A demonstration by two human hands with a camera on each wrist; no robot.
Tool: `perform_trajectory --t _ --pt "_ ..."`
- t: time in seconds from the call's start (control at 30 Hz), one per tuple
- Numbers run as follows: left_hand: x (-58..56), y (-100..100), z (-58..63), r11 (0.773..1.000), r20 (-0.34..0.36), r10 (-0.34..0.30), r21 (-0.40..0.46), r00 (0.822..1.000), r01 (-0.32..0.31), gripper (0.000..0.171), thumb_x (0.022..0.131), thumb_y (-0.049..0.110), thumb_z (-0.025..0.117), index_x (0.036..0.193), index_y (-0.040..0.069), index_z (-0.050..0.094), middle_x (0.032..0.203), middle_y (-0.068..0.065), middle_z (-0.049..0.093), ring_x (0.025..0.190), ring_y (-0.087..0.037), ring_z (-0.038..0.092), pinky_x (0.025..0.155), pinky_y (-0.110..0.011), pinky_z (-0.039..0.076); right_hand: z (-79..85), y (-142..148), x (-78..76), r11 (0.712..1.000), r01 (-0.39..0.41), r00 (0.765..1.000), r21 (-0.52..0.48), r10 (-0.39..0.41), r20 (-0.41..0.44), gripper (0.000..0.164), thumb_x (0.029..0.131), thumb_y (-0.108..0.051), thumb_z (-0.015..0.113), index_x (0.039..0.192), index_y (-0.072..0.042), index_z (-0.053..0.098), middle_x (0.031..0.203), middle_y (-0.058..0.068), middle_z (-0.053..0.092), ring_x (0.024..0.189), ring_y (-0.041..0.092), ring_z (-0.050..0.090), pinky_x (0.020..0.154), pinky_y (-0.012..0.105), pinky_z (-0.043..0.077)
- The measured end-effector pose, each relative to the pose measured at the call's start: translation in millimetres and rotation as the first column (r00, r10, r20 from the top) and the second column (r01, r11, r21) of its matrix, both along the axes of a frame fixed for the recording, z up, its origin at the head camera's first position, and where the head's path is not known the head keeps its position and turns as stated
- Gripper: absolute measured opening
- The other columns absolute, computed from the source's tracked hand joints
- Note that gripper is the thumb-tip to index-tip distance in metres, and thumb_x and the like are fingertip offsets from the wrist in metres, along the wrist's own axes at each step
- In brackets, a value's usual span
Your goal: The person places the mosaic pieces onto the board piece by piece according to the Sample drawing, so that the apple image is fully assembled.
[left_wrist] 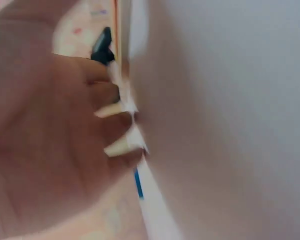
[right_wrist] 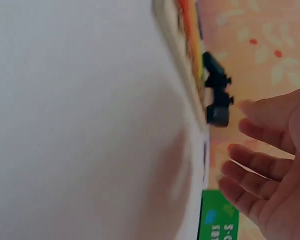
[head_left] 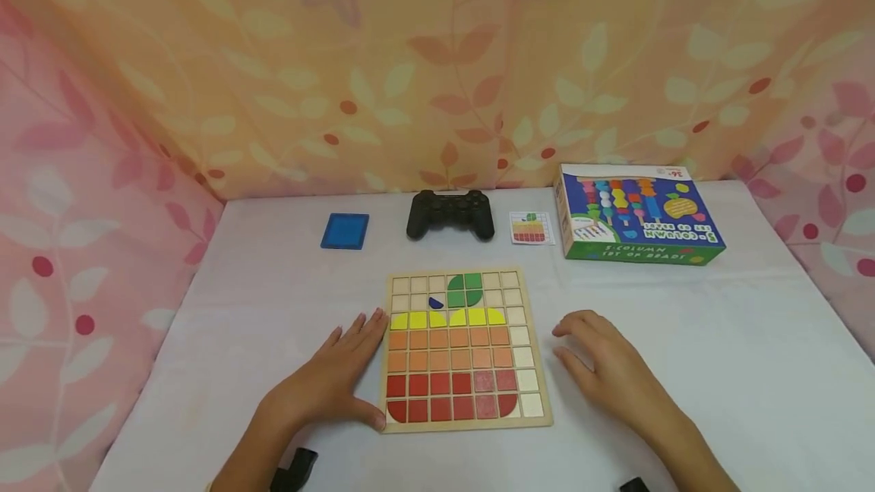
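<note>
A square wooden grid board (head_left: 536, 378) lies on the white table, its cells filled with green, yellow, orange and red tiles. One small dark blue piece (head_left: 436, 303) sits left of the green leaf shape. With fingers extended, my left hand (head_left: 328, 378) rests along the board's left edge, fingertips at its upper side and thumb at the lower left corner. My right hand (head_left: 604, 370) is just right of the board, fingers loosely bent with nothing in them. In the right wrist view, the right hand (right_wrist: 265, 165) shows spread, relaxed fingers, apart from the board (right_wrist: 180, 65).
Behind the board are a blue square tray (head_left: 345, 231), a black game controller (head_left: 450, 215) and a small pattern card (head_left: 532, 228). A bead-set box (head_left: 639, 215) stands at the back right. A patterned curtain (head_left: 437, 67) closes off the back and sides.
</note>
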State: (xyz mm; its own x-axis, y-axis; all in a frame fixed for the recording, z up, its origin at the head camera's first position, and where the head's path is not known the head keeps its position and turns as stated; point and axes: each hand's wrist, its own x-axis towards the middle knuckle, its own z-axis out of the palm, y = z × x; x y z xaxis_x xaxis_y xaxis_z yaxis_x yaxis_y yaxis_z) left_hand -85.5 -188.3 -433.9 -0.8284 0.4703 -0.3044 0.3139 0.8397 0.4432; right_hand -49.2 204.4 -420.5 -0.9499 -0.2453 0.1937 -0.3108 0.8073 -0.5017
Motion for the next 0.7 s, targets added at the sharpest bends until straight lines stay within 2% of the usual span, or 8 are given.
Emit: perform_trajectory --t 0.07,0.13,0.17,0.23,0.3,0.33,0.53,0.7 --pt "-2.2 -7 3.0 1.0 -0.061 0.006 -0.002 0.998 -0.007 0.143 0.055 0.077 0.08 0.163 0.016 0.008 0.168 -0.001 0.001 0.153 -0.031 -0.002 0.118 -0.06 0.008 -1.1 10 -4.9 1.0 0.0 0.999 0.03 -0.001 0.045 0.036 0.088 -0.015 0.078 0.122 -0.008 0.067 0.134 0.009 0.058 0.13 0.03 0.049 0.101 0.056 0.044" --pt "-5.7 -18 7.6 0.999 -0.173 0.02 -0.026 0.985 -0.025 0.142 0.059 0.08 0.076 0.162 0.014 0.003 0.168 -0.004 -0.007 0.152 -0.033 -0.007 0.117 -0.061 0.007 -2.4 20 -9.5 0.997 -0.02 0.995 0.072 0.013 0.097 0.054 0.092 -0.026 0.075 0.14 -0.009 0.057 0.152 0.013 0.044 0.145 0.037 0.028 0.108 0.064 0.032" --pt "-7.6 -24 10.8 0.998 -0.246 0.026 -0.052 0.969 -0.04 0.141 0.061 0.081 0.074 0.162 0.013 0.002 0.168 -0.006 -0.009 0.152 -0.035 -0.009 0.117 -0.061 0.005 -3.1 24 -11.7 0.994 -0.033 0.992 0.103 0.02 0.125 0.063 0.093 -0.033 0.073 0.147 -0.01 0.05 0.159 0.014 0.035 0.149 0.039 0.017 0.111 0.066 0.025" --pt "-11.3 -35 15.6 0.991 -0.377 0.04 -0.105 0.925 -0.086 0.136 0.067 0.079 0.072 0.162 0.013 0.001 0.168 -0.008 -0.011 0.151 -0.037 -0.012 0.117 -0.061 0.0 -3.7 32 -14.5 0.985 -0.058 0.988 0.163 0.033 0.153 0.078 0.094 -0.045 0.068 0.157 -0.013 0.035 0.166 0.014 0.019 0.152 0.038 -0.004 0.114 0.068 0.01" --pt "-13.3 -46 19.2 0.981 -0.449 0.048 -0.145 0.892 -0.126 0.132 0.071 0.078 0.069 0.162 0.012 0.001 0.167 -0.009 -0.011 0.15 -0.038 -0.014 0.117 -0.06 -0.006 -5.5 37 -15.4 0.973 -0.062 0.988 0.224 0.027 0.154 0.086 0.094 -0.054 0.063 0.161 -0.016 0.025 0.167 0.014 0.008 0.15 0.037 -0.015 0.113 0.069 -0.002" --pt "-13.4 -50 20.2 0.977 -0.468 0.047 -0.163 0.883 -0.138 0.129 0.073 0.078 0.067 0.162 0.011 0.002 0.168 -0.01 -0.009 0.15 -0.04 -0.013 0.117 -0.059 -0.008 -6.8 39 -15.5 0.966 -0.057 0.989 0.251 0.02 0.146 0.088 0.094 -0.057 0.061 0.162 -0.017 0.022 0.167 0.015 0.004 0.15 0.037 -0.018 0.113 0.068 -0.006" --pt "-9.8 -60 20.0 0.972 -0.429 0.047 -0.19 0.902 -0.141 0.12 0.079 0.08 0.057 0.162 0.007 0.01 0.168 -0.012 -0.005 0.15 -0.044 -0.009 0.115 -0.06 -0.012 -14.2 44 -14.8 0.945 -0.016 0.998 0.326 -0.006 0.067 0.092 0.093 -0.063 0.057 0.163 -0.019 0.014 0.168 0.014 -0.004 0.148 0.037 -0.022 0.111 0.067 -0.014" --pt "-8.3 -62 18.6 0.974 -0.443 0.054 -0.175 0.895 -0.145 0.118 0.081 0.079 0.056 0.161 0.007 0.011 0.168 -0.014 0.0 0.15 -0.044 -0.007 0.115 -0.064 -0.004 -15.9 45 -15.6 0.941 -0.004 0.999 0.338 -0.01 0.038 0.094 0.092 -0.064 0.058 0.163 -0.019 0.014 0.168 0.015 -0.003 0.148 0.037 -0.021 0.11 0.065 -0.017"
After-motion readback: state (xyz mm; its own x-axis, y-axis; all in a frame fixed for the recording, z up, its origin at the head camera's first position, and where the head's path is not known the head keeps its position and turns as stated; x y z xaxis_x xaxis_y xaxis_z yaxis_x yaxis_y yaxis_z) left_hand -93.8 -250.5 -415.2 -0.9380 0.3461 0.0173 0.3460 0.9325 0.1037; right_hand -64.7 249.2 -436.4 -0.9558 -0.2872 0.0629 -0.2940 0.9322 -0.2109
